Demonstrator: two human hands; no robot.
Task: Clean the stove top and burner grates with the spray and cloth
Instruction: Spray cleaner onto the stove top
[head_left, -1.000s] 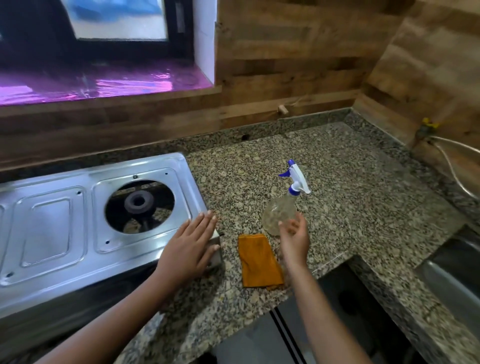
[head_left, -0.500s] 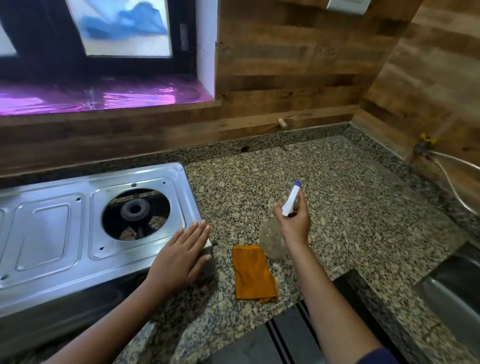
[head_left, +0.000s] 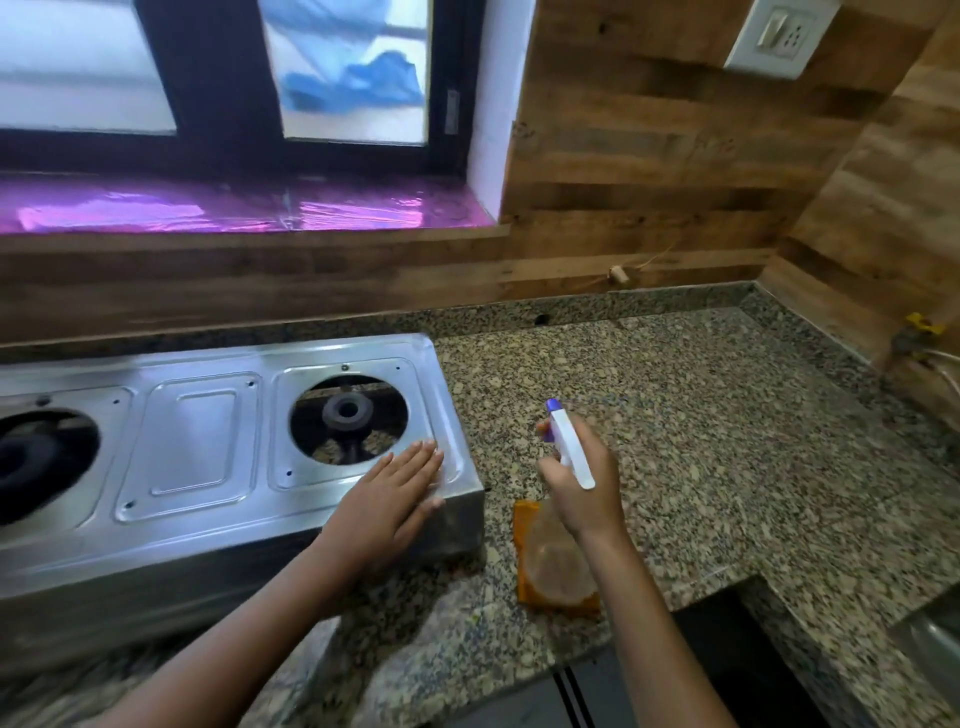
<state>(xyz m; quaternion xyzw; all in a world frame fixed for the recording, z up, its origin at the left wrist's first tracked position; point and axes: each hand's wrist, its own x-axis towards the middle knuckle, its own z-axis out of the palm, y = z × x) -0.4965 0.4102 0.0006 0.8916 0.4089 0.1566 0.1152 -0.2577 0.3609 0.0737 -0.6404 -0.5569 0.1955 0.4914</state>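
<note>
Spray bottle gripped at the neck by the right hand, fingers curled round it, nozzle pointing away from the person. Its clear body overlaps the orange cloth lying on the desk. Left hand rests flat, fingers straight, on the stove top at its right front corner, beside the burner

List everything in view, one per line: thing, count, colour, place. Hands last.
countertop: one, speckled granite, centre and right
stove: one, silver steel, left on the countertop
burners: two, black, in the stove's round openings
cloth: one, orange, on the countertop right of the stove
spray bottle: one, clear with white-and-blue head, held above the cloth
window: one, dark frame, upper left
sill: one, purple sheen, under the window
socket plate: one, white, top right
left hand: one, flat on the stove's front right corner
right hand: one, gripping the spray bottle
</note>
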